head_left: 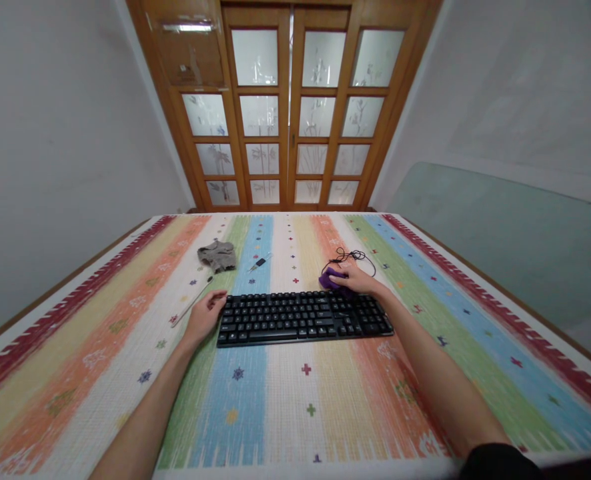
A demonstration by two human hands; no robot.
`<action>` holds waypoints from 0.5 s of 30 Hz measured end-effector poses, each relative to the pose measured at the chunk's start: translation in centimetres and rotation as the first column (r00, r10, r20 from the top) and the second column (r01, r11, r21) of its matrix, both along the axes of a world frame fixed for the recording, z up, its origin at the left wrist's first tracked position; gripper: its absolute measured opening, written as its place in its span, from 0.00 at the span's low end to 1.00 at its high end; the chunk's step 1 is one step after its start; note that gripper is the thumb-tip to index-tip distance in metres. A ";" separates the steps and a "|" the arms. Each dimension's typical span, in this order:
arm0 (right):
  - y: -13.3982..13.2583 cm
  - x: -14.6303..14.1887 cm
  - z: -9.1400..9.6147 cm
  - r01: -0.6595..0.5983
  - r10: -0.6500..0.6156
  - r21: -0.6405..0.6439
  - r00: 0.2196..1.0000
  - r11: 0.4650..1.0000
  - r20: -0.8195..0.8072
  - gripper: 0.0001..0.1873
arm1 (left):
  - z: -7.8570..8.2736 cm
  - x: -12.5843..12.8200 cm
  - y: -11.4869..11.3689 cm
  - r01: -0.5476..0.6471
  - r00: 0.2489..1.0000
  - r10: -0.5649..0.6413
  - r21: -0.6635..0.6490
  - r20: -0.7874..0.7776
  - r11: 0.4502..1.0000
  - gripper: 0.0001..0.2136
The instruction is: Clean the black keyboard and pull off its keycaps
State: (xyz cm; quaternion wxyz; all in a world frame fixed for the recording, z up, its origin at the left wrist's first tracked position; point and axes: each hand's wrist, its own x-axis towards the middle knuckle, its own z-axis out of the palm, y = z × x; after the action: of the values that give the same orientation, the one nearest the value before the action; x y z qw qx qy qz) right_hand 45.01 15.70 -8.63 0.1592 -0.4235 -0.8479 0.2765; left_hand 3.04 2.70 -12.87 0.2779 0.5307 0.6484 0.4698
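A black keyboard (280, 319) lies flat on the striped tablecloth in front of me. My left hand (207, 313) rests at its upper left corner, fingers bent together against the edge. In my right hand (354, 279) is a bunched purple cloth (329, 278), held at the keyboard's upper right edge. A thin black cable (350, 255) lies in loose coils just beyond that hand. Beside my left hand is a slim stick with a dark tip (193, 301). The palm side of my right hand is hidden.
A crumpled grey cloth (217, 256) lies beyond my left hand. To its right is a small dark object with thin metal ends (259, 263). Walls stand on both sides, a pale green panel (500, 233) leans at right, and wooden glazed doors (289, 113) are behind the table.
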 end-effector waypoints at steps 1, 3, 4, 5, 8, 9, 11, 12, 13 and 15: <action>-0.1 0.4 0.4 -0.022 0.022 -0.019 1.000 1.000 0.005 0.27 | 0.0 0.0 0.0 -0.002 1.000 0.002 -0.002 -0.001 1.000 0.22; -0.3 1.0 0.9 -0.051 0.054 -0.075 0.998 0.996 0.033 0.27 | 0.1 0.1 0.0 -0.003 1.000 0.003 -0.006 -0.003 1.000 0.23; -0.4 1.1 0.9 -0.053 0.059 -0.105 0.997 0.993 0.055 0.27 | 0.1 0.1 -0.1 -0.002 1.000 0.002 -0.006 -0.004 1.000 0.23; -0.5 1.2 0.9 -0.044 0.054 -0.131 0.995 0.990 0.078 0.26 | 0.1 0.1 -0.1 -0.001 1.000 0.001 -0.004 -0.006 1.000 0.23; -0.7 1.0 0.2 0.015 0.000 -0.151 0.995 0.988 0.101 0.22 | 0.3 0.1 -0.1 0.000 1.000 0.000 -0.001 -0.010 1.000 0.23; -0.7 0.7 -0.1 0.039 -0.026 -0.139 0.995 0.990 0.095 0.20 | 0.3 0.1 -0.1 0.001 1.000 -0.001 -0.001 -0.010 1.000 0.23; -0.6 0.2 -0.7 0.087 -0.077 -0.096 0.993 0.992 0.094 0.18 | 0.4 0.1 -0.1 0.005 1.000 -0.005 -0.005 -0.011 1.000 0.23; -0.6 -0.1 -0.9 0.111 -0.104 -0.068 0.989 0.991 0.104 0.17 | 0.4 0.1 -0.1 0.003 1.000 -0.003 -0.005 -0.011 1.000 0.23; -0.5 -0.3 -1.1 0.137 -0.132 -0.037 0.984 0.990 0.117 0.16 | 0.4 0.1 -0.1 0.001 1.000 -0.001 -0.006 -0.012 1.000 0.23; -0.4 -0.5 -1.2 0.173 -0.173 0.011 0.976 0.985 0.132 0.15 | 0.4 0.1 -0.1 -0.004 1.000 0.004 -0.008 -0.016 1.000 0.23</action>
State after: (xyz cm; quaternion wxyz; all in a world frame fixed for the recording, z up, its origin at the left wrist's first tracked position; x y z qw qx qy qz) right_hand 44.56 15.32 -9.85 0.1260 -0.5131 -0.8164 0.2331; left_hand 3.16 2.62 -12.51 0.2740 0.5318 0.6537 0.4635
